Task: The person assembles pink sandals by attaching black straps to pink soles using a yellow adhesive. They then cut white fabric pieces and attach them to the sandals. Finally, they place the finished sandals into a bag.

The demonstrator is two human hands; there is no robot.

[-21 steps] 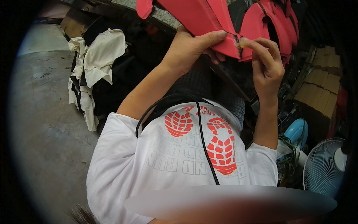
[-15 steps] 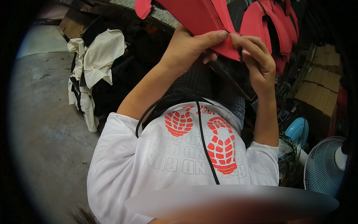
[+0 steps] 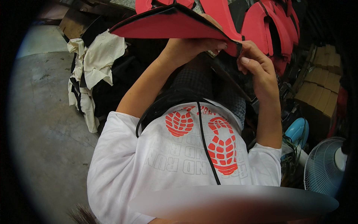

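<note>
A stiff red panel [image 3: 167,28] with black edges is tilted in front of me, one face toward me and its long point to the left. My left hand [image 3: 188,47] grips it from beneath near its right part, most of the fingers hidden behind it. At the narrow right corner, my right hand [image 3: 260,65] has its fingers curled, the index fingertip at the black edge. Just beyond, more red pieces [image 3: 220,15] lie on the work surface, and a cluster of curved red pieces [image 3: 257,28] with black edges sits to the right.
Cream cloth scraps [image 3: 102,56] hang over dark material at the left. Stacked tan blocks [image 3: 317,86] stand at the right, above a blue rounded object [image 3: 297,128] and a white fan [image 3: 324,164]. A black cord [image 3: 203,138] runs down my white shirt.
The red panel has been turned up, so its face and black edge now show and it covers part of my left hand. My right fingers have shifted slightly down at its corner.
</note>
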